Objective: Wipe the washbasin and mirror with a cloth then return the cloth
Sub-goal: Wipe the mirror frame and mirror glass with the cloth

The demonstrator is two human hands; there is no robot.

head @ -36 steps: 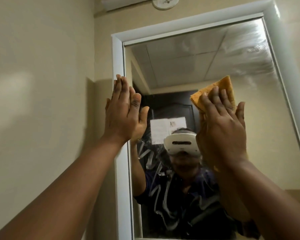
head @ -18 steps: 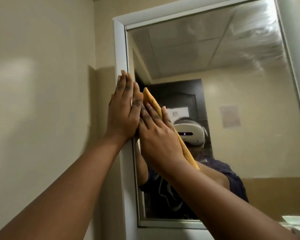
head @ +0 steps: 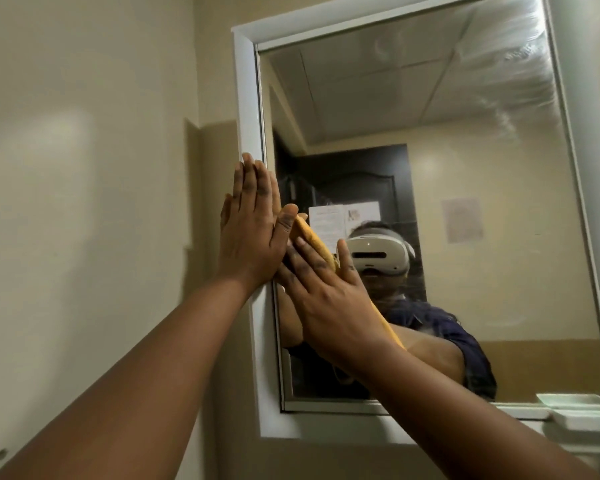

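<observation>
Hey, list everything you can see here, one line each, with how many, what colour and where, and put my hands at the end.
mirror: one, white frame, on the wall ahead, smeared streaks at its upper right.
cloth: one, orange-yellow, flat against the mirror glass near its left edge, under the right hand.
soap dish: one, white, on the ledge at the mirror's lower right corner.
wall: one, cream, left of the mirror.
left hand: one, fingers straight, flat against the mirror's left frame.
right hand: one, fingers straight, pressing the cloth to the glass, just right of the left hand.
</observation>
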